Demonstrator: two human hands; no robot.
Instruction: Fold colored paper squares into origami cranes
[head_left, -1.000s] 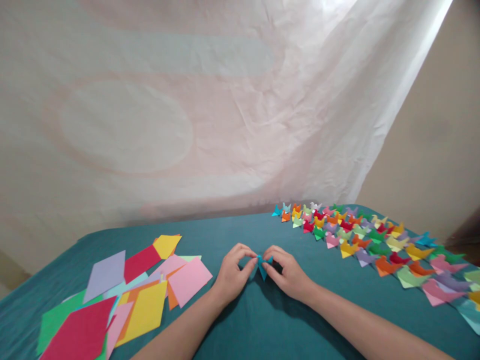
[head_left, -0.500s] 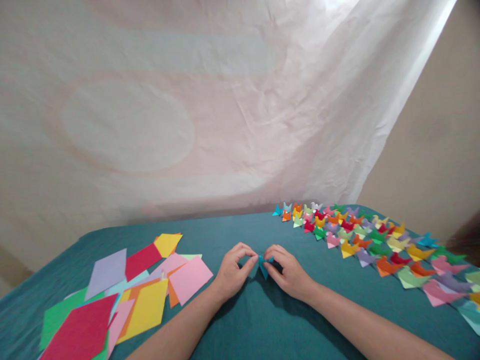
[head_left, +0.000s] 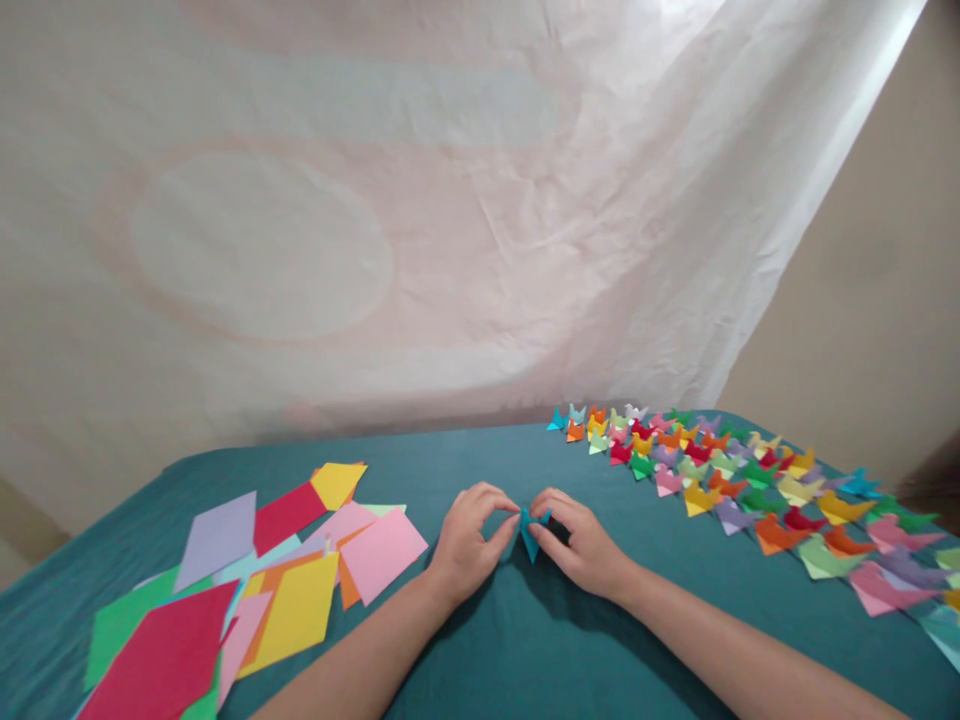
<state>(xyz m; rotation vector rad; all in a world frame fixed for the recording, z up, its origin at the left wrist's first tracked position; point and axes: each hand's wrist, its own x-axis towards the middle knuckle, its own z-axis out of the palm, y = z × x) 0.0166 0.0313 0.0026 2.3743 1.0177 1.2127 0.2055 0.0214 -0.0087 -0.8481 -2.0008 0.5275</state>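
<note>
Loose coloured sheets [head_left: 289,610] nearest, at my left on bench [head_left: 480,660]. Centre: my left hand [head_left: 466,548] and right hand [head_left: 583,548] both pinch small teal folded paper [head_left: 531,532] by fingertips, just above bench. Rows of folded figures [head_left: 750,482] farther right. White cloth [head_left: 450,250] behind.

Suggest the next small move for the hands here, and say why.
Probably ease the two upper tips apart a little to spread the wings. The left hand and right hand each pinch one tip of the blue paper figure, which already resembles the folded figures lined up in rows at right.
</note>
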